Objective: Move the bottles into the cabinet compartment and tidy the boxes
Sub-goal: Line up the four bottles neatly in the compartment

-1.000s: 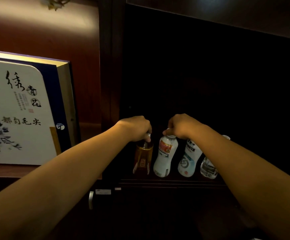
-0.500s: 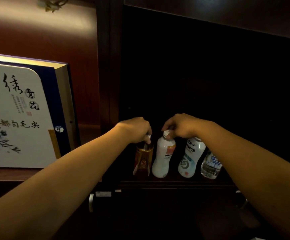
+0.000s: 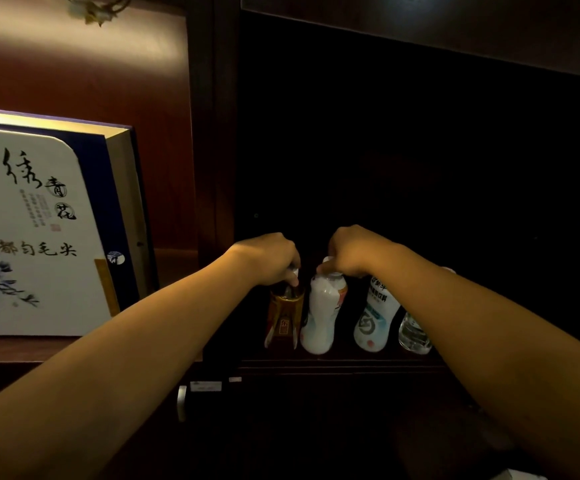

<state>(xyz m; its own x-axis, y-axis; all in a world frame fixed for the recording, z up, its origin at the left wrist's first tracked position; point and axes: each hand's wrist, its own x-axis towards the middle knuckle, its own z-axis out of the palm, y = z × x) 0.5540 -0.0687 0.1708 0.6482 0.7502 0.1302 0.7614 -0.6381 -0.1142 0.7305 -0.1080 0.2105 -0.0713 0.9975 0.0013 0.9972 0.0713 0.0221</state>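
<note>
Several bottles stand in a row at the front of a dark cabinet compartment (image 3: 420, 168). My left hand (image 3: 268, 259) grips the cap of the amber bottle (image 3: 283, 317) at the left end. My right hand (image 3: 354, 252) pinches the cap of the white bottle (image 3: 319, 317) beside it. To the right stand a second white bottle (image 3: 373, 317) with a grey-blue label and a clear bottle (image 3: 413, 332), partly hidden by my right forearm. A large white and blue gift box (image 3: 39, 230) with black calligraphy stands upright on the left shelf.
A dark wooden post (image 3: 212, 133) divides the lit left shelf from the dark compartment. Below the shelf edge (image 3: 333, 363) are a small metal handle (image 3: 181, 400) and white labels (image 3: 205, 386). A pale ornament (image 3: 98, 8) hangs at the top left.
The white bottle under my right hand has turned, so its red label now faces away, and it stands closer to the amber bottle. My left hand stays on the amber bottle's cap.
</note>
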